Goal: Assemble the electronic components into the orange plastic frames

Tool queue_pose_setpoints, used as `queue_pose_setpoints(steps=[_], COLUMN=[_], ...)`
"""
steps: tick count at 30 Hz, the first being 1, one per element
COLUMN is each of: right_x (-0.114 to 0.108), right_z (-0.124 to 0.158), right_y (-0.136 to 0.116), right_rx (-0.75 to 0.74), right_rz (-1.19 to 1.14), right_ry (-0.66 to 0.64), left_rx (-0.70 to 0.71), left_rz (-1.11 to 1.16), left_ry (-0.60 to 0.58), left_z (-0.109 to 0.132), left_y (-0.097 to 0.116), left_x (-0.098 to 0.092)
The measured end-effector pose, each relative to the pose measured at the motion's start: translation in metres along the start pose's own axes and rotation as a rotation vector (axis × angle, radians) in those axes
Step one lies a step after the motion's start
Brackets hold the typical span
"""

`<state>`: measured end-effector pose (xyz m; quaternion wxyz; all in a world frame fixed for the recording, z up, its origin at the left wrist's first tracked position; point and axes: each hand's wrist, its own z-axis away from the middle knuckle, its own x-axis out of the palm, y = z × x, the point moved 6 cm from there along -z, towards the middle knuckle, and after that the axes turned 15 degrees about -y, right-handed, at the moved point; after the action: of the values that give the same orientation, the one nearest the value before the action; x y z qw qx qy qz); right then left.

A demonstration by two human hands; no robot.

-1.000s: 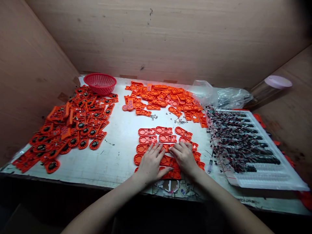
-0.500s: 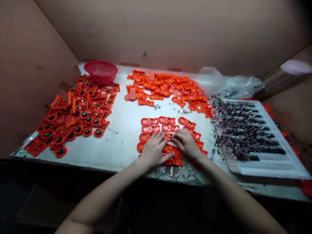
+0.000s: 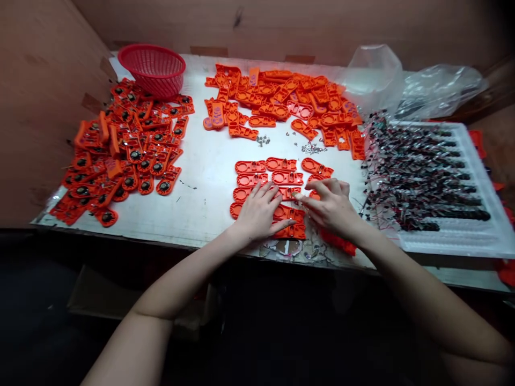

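Orange plastic casings [image 3: 279, 164] lie in rows at the middle front of the table, small metal bits showing in some of them. My left hand [image 3: 257, 212] rests palm down across the lower rows, fingers stretched out and thumb spread to the right. To its right, my right hand [image 3: 332, 206] has its thumb and index fingertips close together at the right end of a casing [image 3: 287, 193]. Whatever is between those fingertips is too small to make out. Small loose metal pieces [image 3: 313, 149] form a little heap behind the rows, with a smaller cluster [image 3: 263, 140] to the left.
Orange casings with round black parts [image 3: 137, 155] are piled at left, near a red basket [image 3: 151, 67]. More casings [image 3: 273, 110] heap at the back. At right stands a white tray [image 3: 491, 214] holding wired black parts [image 3: 426, 177]; clear plastic bags [image 3: 438, 88] lie behind it.
The view has tilted downward, so the table sits higher in the picture. My right hand has shifted slightly right, away from my left hand, which stays on the casings.
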<state>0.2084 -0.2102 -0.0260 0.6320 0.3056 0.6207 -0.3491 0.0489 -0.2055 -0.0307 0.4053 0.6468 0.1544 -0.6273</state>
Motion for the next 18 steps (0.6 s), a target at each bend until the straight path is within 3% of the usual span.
queue_pose_setpoints(steps=[3,7,12,18], right_x=[-0.01,-0.004,0.009,0.012], right_z=[0.007,0.004,-0.007,-0.011], right_y=[0.008,-0.001,-0.011,0.0], right_rx=[0.059,-0.039,-0.107,-0.351], right_rz=[-0.068,-0.063,0.012,0.002], right_ry=[0.089,0.065,0.011,-0.029], left_rx=[-0.026,-0.067,-0.06,-0.09], left_rz=[0.008,0.061,0.148,0.36], left_ry=[0.129,0.289,0.283,0.257], left_z=[0.009,0.029,0.05,0.079], left_y=[-0.004,-0.008,-0.006,-0.013], left_x=[-0.021,-0.041,-0.034,-0.028])
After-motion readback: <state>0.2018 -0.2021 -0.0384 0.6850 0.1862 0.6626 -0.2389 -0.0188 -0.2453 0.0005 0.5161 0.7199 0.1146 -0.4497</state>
